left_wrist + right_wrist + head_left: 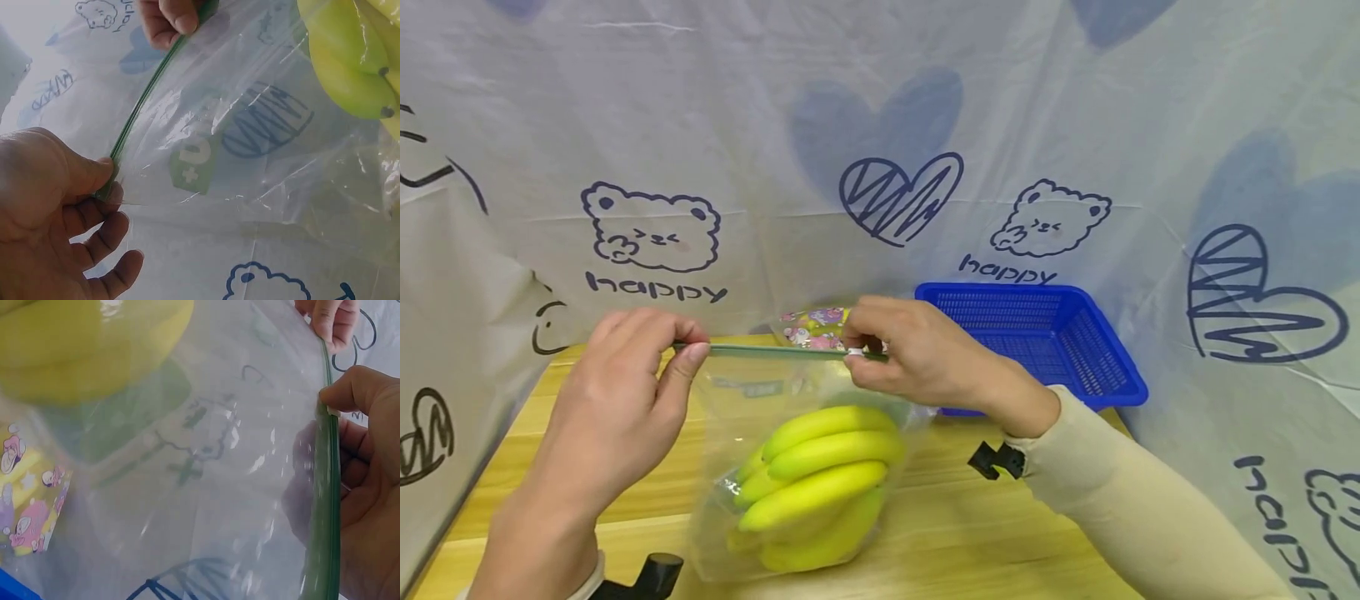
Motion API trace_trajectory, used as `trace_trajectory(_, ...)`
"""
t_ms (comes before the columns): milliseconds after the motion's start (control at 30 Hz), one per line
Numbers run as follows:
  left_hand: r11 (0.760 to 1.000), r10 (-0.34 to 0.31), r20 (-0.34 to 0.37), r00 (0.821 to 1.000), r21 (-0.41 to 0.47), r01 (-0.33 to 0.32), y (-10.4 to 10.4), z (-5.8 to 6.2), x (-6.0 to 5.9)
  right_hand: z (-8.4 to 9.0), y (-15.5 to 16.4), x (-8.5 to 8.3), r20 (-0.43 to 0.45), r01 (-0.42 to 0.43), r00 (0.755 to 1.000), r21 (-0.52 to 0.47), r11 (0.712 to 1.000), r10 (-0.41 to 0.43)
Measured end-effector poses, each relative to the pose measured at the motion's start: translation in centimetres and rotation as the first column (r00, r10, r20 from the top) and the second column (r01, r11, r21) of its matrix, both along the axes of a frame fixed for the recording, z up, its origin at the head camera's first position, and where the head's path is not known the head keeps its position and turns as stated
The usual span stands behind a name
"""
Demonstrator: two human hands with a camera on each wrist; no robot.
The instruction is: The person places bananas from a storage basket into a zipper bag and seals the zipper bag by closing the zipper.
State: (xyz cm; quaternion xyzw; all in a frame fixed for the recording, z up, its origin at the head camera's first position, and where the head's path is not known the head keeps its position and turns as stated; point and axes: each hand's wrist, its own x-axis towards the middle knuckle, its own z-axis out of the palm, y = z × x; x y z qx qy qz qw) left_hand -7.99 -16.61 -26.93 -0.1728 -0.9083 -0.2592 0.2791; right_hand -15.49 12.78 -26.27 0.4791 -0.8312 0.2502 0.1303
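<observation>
A clear zip bag (715, 500) with a green zip strip (775, 352) hangs between my hands, and a bunch of yellow bananas (831, 475) lies inside it. My left hand (625, 400) pinches the left end of the strip between thumb and forefinger; in the left wrist view its other fingers (103, 240) are loosely bent. Toward the strip's right end, my right hand (917, 350) pinches the small white slider (854, 353). The right wrist view shows the right thumb on the slider, with the strip running on past the palm.
Behind the right hand stands a blue plastic basket (1097, 350) with perforated walls. A colourful patterned packet (812, 327) lies behind the bag. The wooden table (985, 533) is bordered by a white printed cloth (760, 125) at the back and sides.
</observation>
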Motion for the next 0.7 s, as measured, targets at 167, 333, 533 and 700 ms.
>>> trace_trajectory(167,0.999,0.029,0.002,1.000,0.022,-0.029,-1.4,-0.5,-0.3,0.1,0.9,-0.1,0.014,0.034,0.999,0.029,0.999,-0.034)
trace_trajectory(333,0.999,0.040,0.004,0.999,0.020,-0.040,-2.7,-1.0,-0.7,0.2,1.8,-0.4,0.046,0.078,0.996,0.055,0.995,-0.081)
trace_trajectory(533,0.999,0.051,0.066,0.997,0.013,-0.052,-3.8,-1.3,-1.0,0.1,2.4,-0.9,0.055,0.083,0.995,0.054,0.995,-0.086)
trace_trajectory(700,0.998,0.066,0.137,0.988,-0.018,-0.065,-4.0,-1.0,-0.8,0.0,2.4,-1.0,0.055,0.091,0.994,0.060,0.994,-0.094)
